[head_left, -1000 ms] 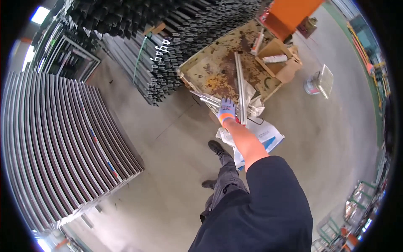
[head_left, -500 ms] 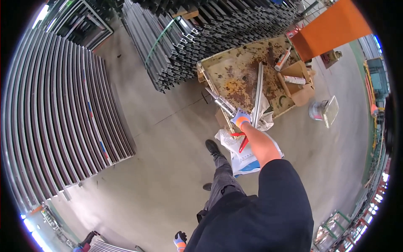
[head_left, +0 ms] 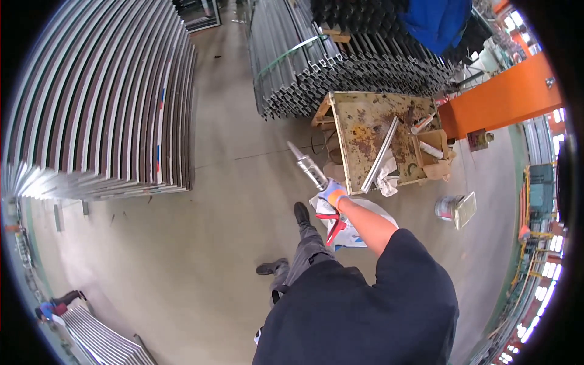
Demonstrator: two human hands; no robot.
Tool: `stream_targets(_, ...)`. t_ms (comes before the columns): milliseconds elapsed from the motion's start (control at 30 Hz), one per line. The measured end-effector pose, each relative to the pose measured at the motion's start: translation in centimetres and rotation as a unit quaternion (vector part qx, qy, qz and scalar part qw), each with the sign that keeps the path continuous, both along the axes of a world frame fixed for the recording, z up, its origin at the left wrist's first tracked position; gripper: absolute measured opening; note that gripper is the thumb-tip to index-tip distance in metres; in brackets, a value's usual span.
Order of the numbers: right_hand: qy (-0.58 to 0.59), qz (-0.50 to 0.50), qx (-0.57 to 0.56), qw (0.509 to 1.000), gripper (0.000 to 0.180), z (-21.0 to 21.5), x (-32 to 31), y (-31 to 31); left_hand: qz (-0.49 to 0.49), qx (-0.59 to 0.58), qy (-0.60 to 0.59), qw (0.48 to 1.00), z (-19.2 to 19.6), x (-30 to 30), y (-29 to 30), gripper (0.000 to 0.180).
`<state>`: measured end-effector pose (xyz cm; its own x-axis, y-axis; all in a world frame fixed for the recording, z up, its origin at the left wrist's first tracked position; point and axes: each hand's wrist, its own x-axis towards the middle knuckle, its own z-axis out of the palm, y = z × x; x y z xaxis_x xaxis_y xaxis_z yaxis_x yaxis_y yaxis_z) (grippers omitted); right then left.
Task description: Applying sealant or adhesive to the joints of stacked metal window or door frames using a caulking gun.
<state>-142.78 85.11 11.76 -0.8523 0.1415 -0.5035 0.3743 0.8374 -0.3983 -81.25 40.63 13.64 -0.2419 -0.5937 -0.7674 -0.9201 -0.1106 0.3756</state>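
Stained table [head_left: 359, 109] stands near the person. Beside its near left corner, a silver caulking gun [head_left: 311, 171], red-handled, is held above the floor, gloved right hand [head_left: 333, 193] closed round its rear. Left hand [head_left: 258, 335] mostly hidden; I cannot tell its grip.

To the right hand's [head_left: 333, 193] upper right, a stained table [head_left: 360, 146] carries 1 metal profile [head_left: 381, 153]; farther right, crumpled cloth [head_left: 387, 177], 1 tube [head_left: 421, 125], 1 cardboard box [head_left: 437, 171].

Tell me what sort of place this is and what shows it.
Probably a factory or workshop floor: stacked metal profiles, long panels or frames standing in a row, and a silver, red-handled tool in the gloved right hand.
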Motion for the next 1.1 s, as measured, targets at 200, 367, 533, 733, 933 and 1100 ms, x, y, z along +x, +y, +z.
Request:
stream_targets(200,0.017,0.273,-0.014,0.962,0.06,10.5,4.9,-21.8,0.186,0.017,0.141,0.972,-2.9,7.5,-1.7,0.02)
stream_targets(367,0.159,0.432,0.008,0.888,0.05,13.0,12.5,-33.8,0.16,-0.155,0.186,0.957,2.0,1.0,-7.5,0.026)
stream_targets(533,0.09,0.631,0.065,0.768,0.054,17.7,22.4,-51.2,-0.08,-0.249,0.197,0.945,13.6,-2.8,-15.9,0.042)
stream_targets(733,0.12,0.797,0.04,0.591,0.05,18.7,31.0,-69.9,-0.225,-0.377,0.181,0.88,20.7,-7.7,-25.7,0.057)
stream_targets(933,0.114,0.921,0.058,0.369,0.034,17.8,39.3,-88.8,-0.196,-0.392,0.038,0.898,18.7,-5.0,-40.9,0.071)
stream_targets(1100,0.079,0.971,-0.002,0.225,0.031,19.9,47.6,-102.0,-0.076,-0.362,-0.075,0.926,17.9,1.1,-50.7,0.049)
